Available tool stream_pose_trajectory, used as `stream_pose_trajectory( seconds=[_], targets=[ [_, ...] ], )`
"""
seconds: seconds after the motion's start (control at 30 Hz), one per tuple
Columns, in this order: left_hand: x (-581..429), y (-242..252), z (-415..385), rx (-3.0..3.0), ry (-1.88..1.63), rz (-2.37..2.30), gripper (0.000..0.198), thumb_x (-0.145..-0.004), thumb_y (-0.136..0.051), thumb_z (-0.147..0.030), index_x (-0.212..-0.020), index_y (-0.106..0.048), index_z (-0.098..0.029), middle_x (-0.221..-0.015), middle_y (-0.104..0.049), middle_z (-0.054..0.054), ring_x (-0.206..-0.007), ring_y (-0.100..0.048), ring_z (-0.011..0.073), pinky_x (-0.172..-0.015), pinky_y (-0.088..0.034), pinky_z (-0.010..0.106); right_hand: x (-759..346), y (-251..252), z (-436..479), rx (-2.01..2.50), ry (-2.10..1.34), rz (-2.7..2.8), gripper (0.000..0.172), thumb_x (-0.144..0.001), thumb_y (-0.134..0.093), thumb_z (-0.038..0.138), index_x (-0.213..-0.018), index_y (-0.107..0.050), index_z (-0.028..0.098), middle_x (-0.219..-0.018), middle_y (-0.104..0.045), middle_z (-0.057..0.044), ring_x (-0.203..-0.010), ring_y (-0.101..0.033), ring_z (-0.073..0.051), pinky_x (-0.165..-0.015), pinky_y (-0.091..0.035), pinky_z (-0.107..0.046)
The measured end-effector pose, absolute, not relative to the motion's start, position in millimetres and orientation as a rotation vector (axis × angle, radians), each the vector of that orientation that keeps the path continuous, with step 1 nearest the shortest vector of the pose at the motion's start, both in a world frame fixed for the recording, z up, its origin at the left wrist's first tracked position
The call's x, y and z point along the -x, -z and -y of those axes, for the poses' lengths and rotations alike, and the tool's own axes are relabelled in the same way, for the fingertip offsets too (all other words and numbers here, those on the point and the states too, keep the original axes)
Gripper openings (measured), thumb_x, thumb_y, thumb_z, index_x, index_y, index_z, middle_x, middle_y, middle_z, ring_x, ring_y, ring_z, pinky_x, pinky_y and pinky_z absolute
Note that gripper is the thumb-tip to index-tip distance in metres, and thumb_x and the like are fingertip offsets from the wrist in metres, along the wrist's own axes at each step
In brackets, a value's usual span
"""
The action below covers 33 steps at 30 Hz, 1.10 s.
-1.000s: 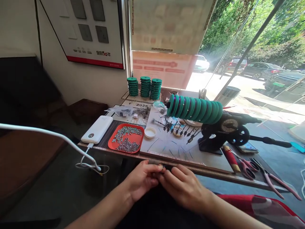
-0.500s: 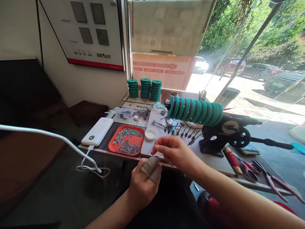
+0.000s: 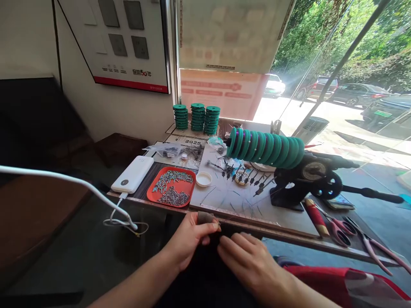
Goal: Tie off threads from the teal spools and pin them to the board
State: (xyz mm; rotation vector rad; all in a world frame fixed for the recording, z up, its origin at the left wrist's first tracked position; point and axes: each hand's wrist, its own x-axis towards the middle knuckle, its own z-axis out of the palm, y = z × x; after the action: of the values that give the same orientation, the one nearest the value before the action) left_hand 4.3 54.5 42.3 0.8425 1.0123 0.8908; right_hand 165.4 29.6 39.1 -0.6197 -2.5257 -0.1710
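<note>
We see a white board (image 3: 224,197), green spools (image 3: 266,149) over its right, a red tray (image 3: 152,197) beside its left. Our right hand (image 3: 248,259) curls; we cannot tell if it holds anything. Our left hand (image 3: 189,236) pinches a tiny, blurred piece (image 3: 219,224) before the board's near edge.

A table (image 3: 144,182) carries a board (image 3: 221,201) at its middle. From the board, a tray (image 3: 153,196) lies at nine o'clock, a power bank (image 3: 133,173) farther out at nine, scissors (image 3: 334,226) at four, pliers (image 3: 365,238) farther out.
</note>
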Motion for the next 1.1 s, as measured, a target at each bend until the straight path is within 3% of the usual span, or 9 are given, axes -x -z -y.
stream_pose_trajectory(
  seconds=[0.17,0.27,0.33,0.4,0.53,0.63,0.7,0.9,1.1],
  targets=[
    [0.5,-21.7,-45.5,-1.997,-1.324,-1.245,0.013,-0.074,-0.055,-0.013,-0.075,-0.067,-0.019,-0.085,-0.064,0.006,-0.08,-0.054,0.0173,-0.073,-0.043,0.029,-147.1,-70.4,-42.5,0.867,-0.923,2.04,0.02,-0.085,-0.044,0.021,-0.072,-0.059,0.016,-0.068,-0.062,-0.003,-0.06,-0.053,-0.011,-0.057,-0.043,-0.022],
    [4.8,-10.7,-43.5,-2.182,-1.466,-1.254,0.024,-0.075,-0.054,-0.01,-0.09,-0.067,-0.022,-0.097,-0.063,0.008,-0.087,-0.054,0.0194,-0.079,-0.042,0.032,-127.4,-91.2,-76.3,1.06,-1.431,1.589,0.015,-0.077,-0.054,0.027,-0.067,-0.056,0.016,-0.057,-0.056,0.002,-0.047,-0.048,-0.008,-0.047,-0.04,-0.021],
    [6.4,-13.6,-44.1,-2.193,-1.396,-1.196,0.025,-0.075,-0.053,-0.01,-0.091,-0.067,-0.023,-0.095,-0.065,0.007,-0.089,-0.055,0.0198,-0.081,-0.042,0.032,-118.9,-96.4,-91.5,1.082,-1.563,1.546,0.015,-0.075,-0.054,0.023,-0.062,-0.054,0.015,-0.053,-0.053,0.003,-0.042,-0.043,-0.006,-0.041,-0.035,-0.019],
    [5.8,-23.8,-45.6,-2.113,-1.318,-1.169,0.02,-0.075,-0.053,-0.013,-0.084,-0.068,-0.023,-0.087,-0.066,0.006,-0.085,-0.057,0.0189,-0.08,-0.042,0.031,-121.3,-93.9,-92.6,1.088,-1.376,1.707,0.013,-0.076,-0.054,0.02,-0.064,-0.056,0.015,-0.055,-0.054,0.003,-0.044,-0.044,-0.006,-0.042,-0.035,-0.019],
    [-0.6,-44.3,-50.5,-1.133,-1.027,-1.081,0.004,-0.068,-0.061,-0.018,-0.067,-0.064,-0.016,-0.065,-0.059,0.001,-0.058,-0.051,0.0105,-0.052,-0.038,0.022,-152.9,-73.7,-65.7,0.841,-0.248,2.155,0.014,-0.083,-0.047,0.014,-0.084,-0.061,0.015,-0.068,-0.062,-0.002,-0.056,-0.05,-0.01,-0.051,-0.038,-0.023],
    [-4.2,-48.6,-54.1,-0.538,-0.827,-0.873,0.009,-0.056,-0.067,-0.014,-0.062,-0.061,-0.013,-0.058,-0.053,-0.002,-0.05,-0.043,0.0052,-0.045,-0.03,0.017,-168.4,-53.8,-48.3,0.587,0.328,2.439,0.019,-0.083,-0.043,0.01,-0.087,-0.062,0.011,-0.066,-0.06,-0.003,-0.055,-0.048,-0.013,-0.051,-0.035,-0.028],
    [-4.7,-49.4,-55.6,-0.401,-0.801,-0.854,0.013,-0.051,-0.07,-0.012,-0.06,-0.06,-0.012,-0.057,-0.053,-0.003,-0.049,-0.042,0.0039,-0.045,-0.028,0.016,-168.1,-42.9,-41.8,0.588,0.424,2.507,0.02,-0.083,-0.043,0.009,-0.082,-0.062,0.011,-0.064,-0.059,-0.003,-0.054,-0.045,-0.013,-0.051,-0.033,-0.029],
    [-1.4,-51.3,-56.8,-0.551,-0.904,-0.949,0.011,-0.054,-0.07,-0.011,-0.061,-0.062,-0.01,-0.059,-0.057,0.0,-0.05,-0.041,0.003,-0.042,-0.025,0.013,-166.4,-38.4,-25.0,0.655,0.19,2.45,0.039,-0.089,-0.023,0.009,-0.085,-0.061,0.013,-0.077,-0.062,-0.007,-0.06,-0.048,-0.014,-0.056,-0.038,-0.028],
    [-4.0,-40.1,-54.2,-0.363,-0.803,-0.83,0.013,-0.052,-0.069,-0.009,-0.058,-0.058,-0.01,-0.056,-0.052,-0.002,-0.047,-0.04,0.0023,-0.041,-0.024,0.014,-170.3,-46.4,-43.0,0.587,0.405,2.499,0.021,-0.085,-0.042,0.01,-0.094,-0.061,0.009,-0.065,-0.058,-0.003,-0.055,-0.046,-0.013,-0.051,-0.035,-0.029]
  ],
)
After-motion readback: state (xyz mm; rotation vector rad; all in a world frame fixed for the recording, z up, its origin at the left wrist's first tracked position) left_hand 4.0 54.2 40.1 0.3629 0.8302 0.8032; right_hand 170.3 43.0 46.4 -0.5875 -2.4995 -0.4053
